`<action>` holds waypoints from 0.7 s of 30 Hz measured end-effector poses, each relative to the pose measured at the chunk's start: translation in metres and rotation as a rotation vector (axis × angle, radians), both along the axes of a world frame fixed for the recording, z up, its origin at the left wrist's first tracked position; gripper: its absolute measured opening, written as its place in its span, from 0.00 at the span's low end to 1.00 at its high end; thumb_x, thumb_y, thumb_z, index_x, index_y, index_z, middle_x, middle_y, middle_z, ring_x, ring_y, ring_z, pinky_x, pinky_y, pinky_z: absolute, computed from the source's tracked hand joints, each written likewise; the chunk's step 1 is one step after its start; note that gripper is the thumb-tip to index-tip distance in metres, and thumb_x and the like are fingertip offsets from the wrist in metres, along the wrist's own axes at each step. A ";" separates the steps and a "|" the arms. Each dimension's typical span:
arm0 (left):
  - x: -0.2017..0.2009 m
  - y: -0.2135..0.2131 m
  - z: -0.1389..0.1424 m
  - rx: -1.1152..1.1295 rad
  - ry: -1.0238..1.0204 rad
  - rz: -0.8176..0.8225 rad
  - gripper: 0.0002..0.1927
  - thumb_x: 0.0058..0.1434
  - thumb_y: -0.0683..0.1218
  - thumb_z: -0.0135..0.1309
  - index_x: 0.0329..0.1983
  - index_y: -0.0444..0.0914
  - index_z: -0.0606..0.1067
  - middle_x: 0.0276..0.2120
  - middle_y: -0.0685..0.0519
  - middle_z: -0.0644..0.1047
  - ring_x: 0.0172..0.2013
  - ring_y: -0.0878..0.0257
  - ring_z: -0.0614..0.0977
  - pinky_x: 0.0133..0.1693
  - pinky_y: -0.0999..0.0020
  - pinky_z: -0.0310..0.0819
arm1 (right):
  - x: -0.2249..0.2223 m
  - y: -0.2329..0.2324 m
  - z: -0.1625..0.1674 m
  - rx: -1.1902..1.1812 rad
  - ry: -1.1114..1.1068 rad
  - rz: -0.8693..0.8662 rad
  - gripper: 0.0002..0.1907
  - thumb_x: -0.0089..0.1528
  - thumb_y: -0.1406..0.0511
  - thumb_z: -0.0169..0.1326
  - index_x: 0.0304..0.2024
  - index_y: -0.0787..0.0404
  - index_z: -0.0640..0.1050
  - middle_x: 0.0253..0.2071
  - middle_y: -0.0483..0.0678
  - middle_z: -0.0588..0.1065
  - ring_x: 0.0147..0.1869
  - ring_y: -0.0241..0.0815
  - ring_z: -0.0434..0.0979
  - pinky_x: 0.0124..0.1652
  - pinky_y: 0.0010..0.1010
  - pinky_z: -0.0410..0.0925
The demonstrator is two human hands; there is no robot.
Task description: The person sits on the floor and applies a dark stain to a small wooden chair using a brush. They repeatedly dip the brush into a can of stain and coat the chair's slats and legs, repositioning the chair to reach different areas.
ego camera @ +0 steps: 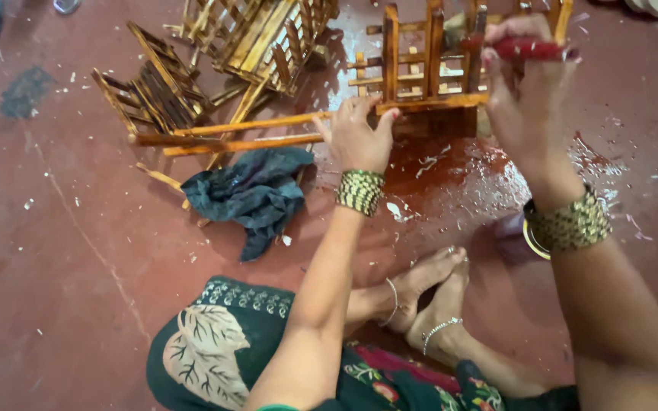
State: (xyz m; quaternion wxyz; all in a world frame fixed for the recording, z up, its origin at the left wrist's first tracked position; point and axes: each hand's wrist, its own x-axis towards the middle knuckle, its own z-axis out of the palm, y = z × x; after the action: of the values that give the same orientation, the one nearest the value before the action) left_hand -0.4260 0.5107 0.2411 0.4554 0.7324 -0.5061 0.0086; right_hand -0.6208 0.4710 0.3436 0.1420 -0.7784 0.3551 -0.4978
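No package, label, sign or screen is visible in this view; there is only a dark red floor with wooden pieces and a cloth.

Upright slatted wooden frame (428,72); red-handled tool (523,49), perhaps.
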 end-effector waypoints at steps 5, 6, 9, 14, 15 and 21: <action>0.000 -0.008 -0.001 -0.084 0.004 0.033 0.13 0.52 0.58 0.67 0.33 0.46 0.83 0.35 0.56 0.79 0.41 0.56 0.80 0.60 0.42 0.58 | -0.018 0.007 0.045 0.350 -0.692 0.229 0.13 0.71 0.73 0.52 0.56 0.56 0.68 0.50 0.41 0.75 0.53 0.34 0.81 0.54 0.27 0.82; 0.001 -0.010 0.000 -0.038 0.034 0.042 0.14 0.52 0.58 0.68 0.31 0.45 0.82 0.34 0.55 0.79 0.39 0.55 0.80 0.56 0.47 0.65 | -0.031 0.012 0.053 0.340 -0.680 0.235 0.14 0.71 0.72 0.51 0.56 0.55 0.67 0.51 0.41 0.76 0.55 0.35 0.82 0.57 0.28 0.82; 0.003 -0.014 0.004 0.015 0.106 0.059 0.16 0.49 0.57 0.69 0.30 0.43 0.81 0.32 0.53 0.78 0.35 0.53 0.80 0.41 0.54 0.73 | -0.081 0.026 0.069 0.357 -0.359 0.116 0.08 0.74 0.69 0.48 0.56 0.59 0.71 0.53 0.45 0.76 0.57 0.37 0.80 0.59 0.30 0.77; 0.001 -0.022 0.002 -0.064 0.063 0.045 0.15 0.49 0.56 0.70 0.31 0.42 0.81 0.31 0.51 0.78 0.32 0.52 0.81 0.35 0.56 0.74 | -0.184 0.038 0.049 0.676 0.109 -0.036 0.09 0.71 0.68 0.50 0.50 0.68 0.76 0.47 0.52 0.78 0.52 0.42 0.81 0.57 0.33 0.75; 0.002 -0.025 0.001 -0.071 0.057 0.044 0.16 0.49 0.55 0.70 0.30 0.41 0.81 0.31 0.51 0.78 0.32 0.52 0.81 0.35 0.55 0.74 | -0.203 0.042 0.037 0.763 0.189 -0.054 0.10 0.69 0.69 0.52 0.50 0.68 0.78 0.46 0.54 0.80 0.52 0.43 0.82 0.56 0.35 0.75; 0.005 -0.044 -0.006 -0.116 0.046 0.029 0.15 0.48 0.53 0.72 0.28 0.39 0.81 0.29 0.48 0.78 0.32 0.50 0.80 0.36 0.54 0.74 | -0.253 0.077 -0.078 0.905 0.299 -0.043 0.12 0.61 0.72 0.58 0.48 0.63 0.79 0.43 0.50 0.82 0.48 0.39 0.82 0.50 0.34 0.74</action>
State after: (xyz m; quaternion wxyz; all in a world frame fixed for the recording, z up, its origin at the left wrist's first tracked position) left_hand -0.4214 0.4667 0.2354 0.5084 0.7119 -0.4836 0.0279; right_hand -0.8739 0.5478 0.2656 0.4038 -0.6940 0.5687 -0.1787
